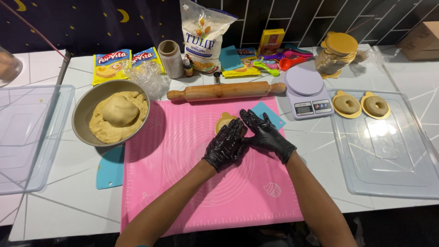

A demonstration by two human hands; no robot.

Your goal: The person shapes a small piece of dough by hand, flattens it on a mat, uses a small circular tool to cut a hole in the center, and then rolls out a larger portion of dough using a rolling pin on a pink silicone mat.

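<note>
A small baking workspace, kitchen-like: a white desk (68,201) carries a pink silicone mat (183,183), a wooden rolling pin (226,90), a metal bowl of dough (112,114), a flour bag (204,39), a digital scale (307,91), measuring spoons (279,61) and lidded plastic trays (388,151) against dark tiled wall.

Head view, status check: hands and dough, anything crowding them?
Left hand and right hand, both black-gloved, cupped together over dough on a gold card disc. Pink mat underneath. Blue scraper just behind right hand; rolling pin farther back.
</note>
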